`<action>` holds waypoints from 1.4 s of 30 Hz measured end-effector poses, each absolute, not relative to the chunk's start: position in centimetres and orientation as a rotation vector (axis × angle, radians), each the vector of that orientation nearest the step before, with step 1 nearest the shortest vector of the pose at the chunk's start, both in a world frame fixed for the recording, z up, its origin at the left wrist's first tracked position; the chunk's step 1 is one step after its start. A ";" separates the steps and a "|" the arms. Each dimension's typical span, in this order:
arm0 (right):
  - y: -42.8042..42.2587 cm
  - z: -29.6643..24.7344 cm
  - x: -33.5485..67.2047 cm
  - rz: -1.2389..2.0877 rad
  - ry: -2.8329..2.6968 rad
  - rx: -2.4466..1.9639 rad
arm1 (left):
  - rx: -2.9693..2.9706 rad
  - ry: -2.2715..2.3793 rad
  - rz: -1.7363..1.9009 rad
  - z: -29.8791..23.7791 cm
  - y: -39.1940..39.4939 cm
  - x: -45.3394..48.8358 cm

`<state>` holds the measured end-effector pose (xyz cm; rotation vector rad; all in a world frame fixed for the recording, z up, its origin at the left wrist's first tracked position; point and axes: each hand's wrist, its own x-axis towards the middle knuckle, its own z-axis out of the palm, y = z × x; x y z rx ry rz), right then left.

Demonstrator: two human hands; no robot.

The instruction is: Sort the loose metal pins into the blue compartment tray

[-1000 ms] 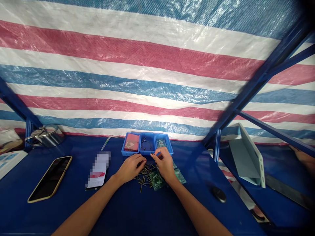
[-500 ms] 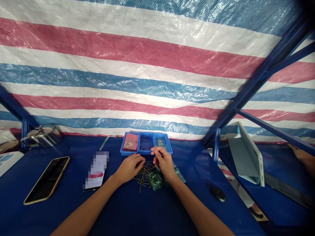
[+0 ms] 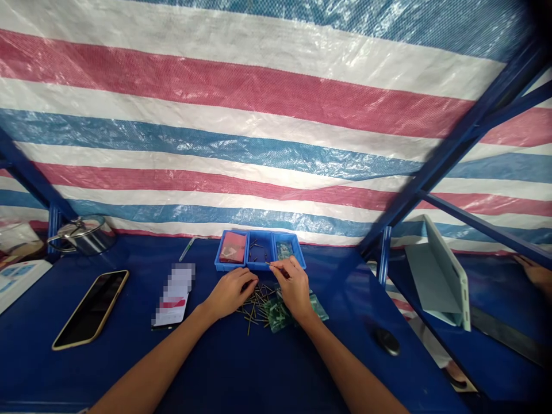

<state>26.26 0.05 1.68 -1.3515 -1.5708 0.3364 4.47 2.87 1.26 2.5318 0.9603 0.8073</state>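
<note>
My left hand point(image 3: 230, 292) rests curled on the blue table beside a loose pile of thin brass pins point(image 3: 255, 306); whether it holds any I cannot see. My right hand point(image 3: 294, 286) pinches one pin between thumb and forefinger, its tip pointing at the front edge of the blue three-compartment tray point(image 3: 259, 265). The tray's left cell holds a red block point(image 3: 233, 248), the middle cell a few dark pins, the right cell greenish parts. Small green plastic bags point(image 3: 278, 315) lie under and beside my right wrist.
A phone point(image 3: 91, 308) lies face up at the left, a paper slip point(image 3: 176, 294) beside it, a pen point(image 3: 187, 249) behind. A steel pot point(image 3: 81, 234) stands far left. A black puck point(image 3: 387, 341) sits right; a propped tablet point(image 3: 440, 278) and another person's hand point(image 3: 536, 272) lie beyond the frame post.
My right hand lowered slightly and swung the pinched pin toward the tray's front edge. The left hand stayed put on the pile. The view shifted a little.
</note>
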 end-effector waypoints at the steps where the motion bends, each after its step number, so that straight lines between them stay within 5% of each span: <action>1: 0.1 1.8 26.2 0.356 -1.565 -1.341 | 2.531 0.961 0.809 1.2 2.9 4.5; 21: 0.8 1.6 25.4 1.136 -1.184 -1.037 | 2.545 0.964 0.796 1.1 2.9 4.4; 36: 0.2 1.8 25.8 0.510 -1.537 -1.283 | 2.558 0.957 0.795 1.2 2.9 4.4; 42: 0.4 1.5 25.8 0.706 -1.416 -1.231 | 2.543 0.961 0.808 1.1 2.9 4.5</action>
